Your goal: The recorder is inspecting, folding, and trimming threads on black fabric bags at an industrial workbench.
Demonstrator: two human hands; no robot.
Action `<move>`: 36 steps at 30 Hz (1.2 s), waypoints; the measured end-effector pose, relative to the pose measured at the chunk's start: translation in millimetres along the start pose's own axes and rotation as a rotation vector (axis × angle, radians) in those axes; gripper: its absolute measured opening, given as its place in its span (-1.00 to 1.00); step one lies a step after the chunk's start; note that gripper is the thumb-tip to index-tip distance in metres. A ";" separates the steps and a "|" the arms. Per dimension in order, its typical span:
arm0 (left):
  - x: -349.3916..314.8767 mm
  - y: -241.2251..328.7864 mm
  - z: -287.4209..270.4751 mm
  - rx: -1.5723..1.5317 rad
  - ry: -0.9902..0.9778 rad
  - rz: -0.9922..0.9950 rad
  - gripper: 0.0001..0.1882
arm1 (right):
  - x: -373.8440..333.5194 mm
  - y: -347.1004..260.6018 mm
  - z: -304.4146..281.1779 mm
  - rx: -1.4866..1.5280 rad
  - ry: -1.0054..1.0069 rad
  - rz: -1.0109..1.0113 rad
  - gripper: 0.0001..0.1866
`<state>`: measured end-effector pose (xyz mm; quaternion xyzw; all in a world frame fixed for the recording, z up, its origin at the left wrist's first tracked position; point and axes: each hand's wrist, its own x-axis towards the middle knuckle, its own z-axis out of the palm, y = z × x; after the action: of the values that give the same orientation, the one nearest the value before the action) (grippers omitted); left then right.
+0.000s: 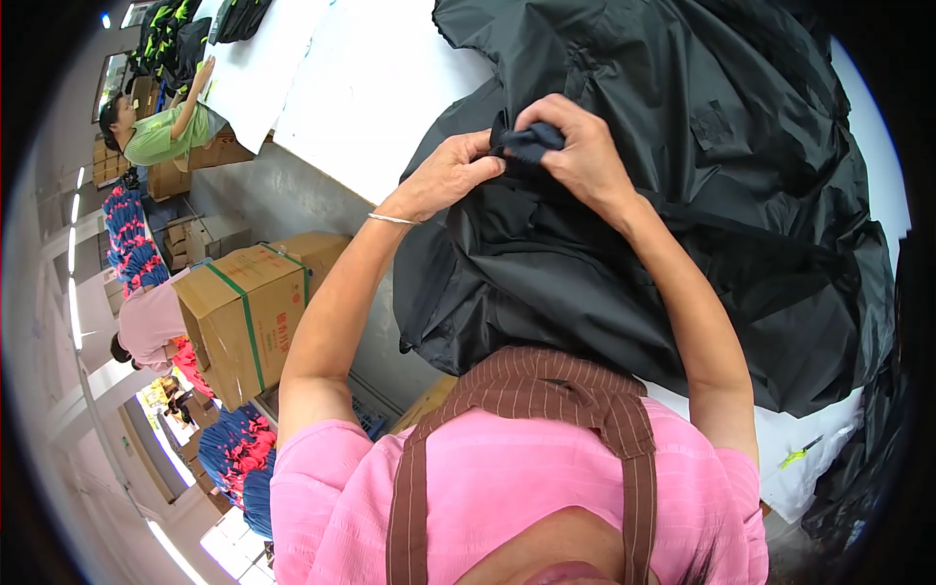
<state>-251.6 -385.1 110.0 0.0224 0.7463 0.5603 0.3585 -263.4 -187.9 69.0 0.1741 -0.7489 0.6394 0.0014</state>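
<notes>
A large black garment of thin, shiny fabric (604,283) lies heaped and wrinkled on the white table in front of me. My left hand (450,177) has thumb and fingers pinched on a dark fold at the garment's left part. Close beside it, my right hand (585,161) is closed round a bunched dark navy cloth (531,143), which looks slightly blurred. The two hands almost meet there. I cannot tell whether the navy cloth is sewn to the garment. A small square patch (712,124) shows on the black fabric to the right.
The white tabletop (370,97) reaches away at the far left. Taped cardboard boxes (249,317) stand left of it. A yellow-green tool (801,452) lies near clear plastic (834,468) at right. A person in green (161,136) is at the table's far end; another, in pink (151,327), is further left.
</notes>
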 end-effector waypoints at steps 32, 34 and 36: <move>-76.2 36.9 103.9 1.087 -0.572 0.315 -0.82 | -24.4 33.7 -32.2 0.643 -0.687 0.745 -0.56; -77.4 45.0 102.3 0.986 -0.733 -0.107 -0.70 | -11.2 43.4 -50.3 0.617 -0.614 0.664 -0.57; -85.5 39.9 96.6 0.845 -0.640 -0.103 -0.67 | 0.3 57.1 -72.2 0.591 -0.529 0.642 -0.56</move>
<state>-148.8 -328.2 176.5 0.2981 0.7604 0.1577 0.5550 -294.6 -111.8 27.6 0.0843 -0.5263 0.7263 -0.4341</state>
